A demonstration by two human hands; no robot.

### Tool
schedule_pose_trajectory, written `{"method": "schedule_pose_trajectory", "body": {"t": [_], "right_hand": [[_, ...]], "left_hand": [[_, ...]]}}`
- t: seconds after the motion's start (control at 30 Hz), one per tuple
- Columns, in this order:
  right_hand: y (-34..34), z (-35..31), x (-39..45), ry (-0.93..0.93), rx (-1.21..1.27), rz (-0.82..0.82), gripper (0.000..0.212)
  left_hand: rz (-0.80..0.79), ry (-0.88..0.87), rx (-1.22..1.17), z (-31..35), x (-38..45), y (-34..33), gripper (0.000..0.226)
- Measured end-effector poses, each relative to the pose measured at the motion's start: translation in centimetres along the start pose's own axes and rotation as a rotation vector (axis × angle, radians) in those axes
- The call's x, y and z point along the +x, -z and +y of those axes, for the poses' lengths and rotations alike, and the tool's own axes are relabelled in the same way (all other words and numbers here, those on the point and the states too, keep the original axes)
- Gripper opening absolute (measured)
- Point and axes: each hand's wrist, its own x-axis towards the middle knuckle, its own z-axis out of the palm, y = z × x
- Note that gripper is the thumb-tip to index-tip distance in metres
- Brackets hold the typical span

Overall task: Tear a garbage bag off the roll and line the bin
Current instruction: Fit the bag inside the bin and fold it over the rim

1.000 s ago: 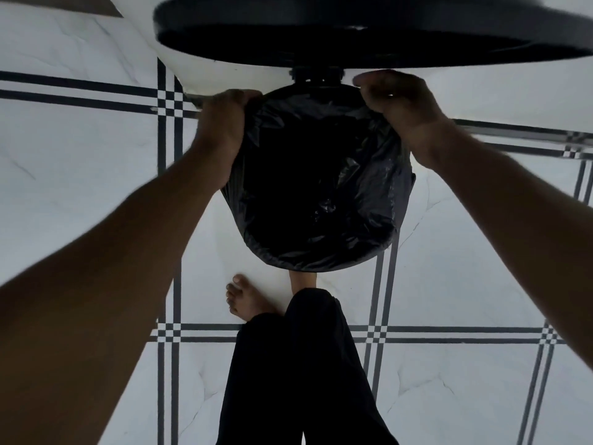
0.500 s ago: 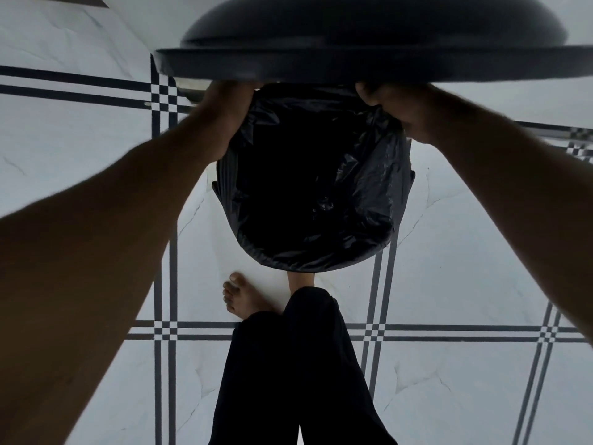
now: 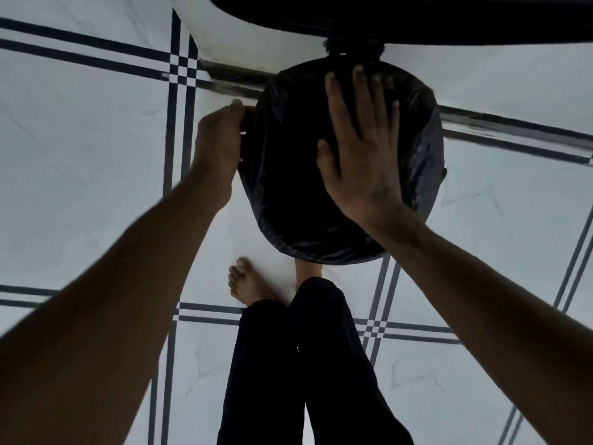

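Head view, looking straight down. The black bag (image 3: 288, 194) lines the bin (image 3: 434, 175); its crinkled film is folded out over the rim on the left, near and right sides, and the inside reads as a dark hollow with no detail to be made out. The bin stands on the floor (image 3: 80, 149), just beyond the person's feet. The bin's own wall is almost wholly hidden by the film; only a narrow dark edge at the right may belong to it.

The left hand (image 3: 218, 146) is at the left rim, its grip closed on the bag's edge, thumb tip uppermost and pale. The right hand (image 3: 362, 146) is spread flat over the bin's mouth, palm down, fingers (image 3: 361, 88) apart and reaching toward the far rim; its grip is open and holds nothing. Whether the palm touches the film cannot be told.

Beyond the far rim a small dark hinge (image 3: 353, 48) joins a broad dark lid (image 3: 417, 17), which crosses the top of the view, blurred. A bare foot (image 3: 248, 284) rests on the floor near the bin's left side; the other is mostly hidden under the bin's near edge. Black trousers (image 3: 288, 364) fill the lower centre. The floor is pale tile with dark crossing bands.
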Motion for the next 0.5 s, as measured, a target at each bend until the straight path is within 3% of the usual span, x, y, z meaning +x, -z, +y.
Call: {"method": "schedule_pose_trajectory", "body": {"t": [0.2, 0.5], "right_hand": [[-6.2, 1.9, 1.8, 0.097, -0.222, -0.214, 0.066], [-11.9, 3.2, 3.4, -0.075, -0.195, -0.413, 0.066]], "left_hand": [[-0.006, 0.005, -0.075, -1.3, 0.6, 0.5, 0.039], [-0.193, 0.074, -0.25, -2.4, 1.7, 1.4, 0.042]]}}
